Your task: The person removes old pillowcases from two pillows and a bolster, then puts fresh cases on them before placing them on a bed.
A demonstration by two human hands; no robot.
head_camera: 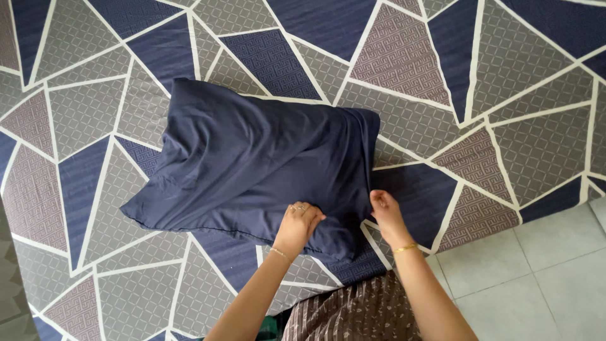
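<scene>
A pillow in a dark navy pillowcase (246, 161) lies across a bed with a geometric-pattern sheet (505, 126) of navy, grey and mauve triangles. My left hand (298, 224) is closed on the near edge of the pillowcase, at its open end. My right hand (385, 211) pinches the pillowcase's right edge near the lower corner. Both wrists wear thin gold bangles, and the left hand has a ring.
The bed's edge runs diagonally at the lower right, where pale floor tiles (543, 278) show. My brown striped clothing (353, 312) is at the bottom centre, against the bed's near edge.
</scene>
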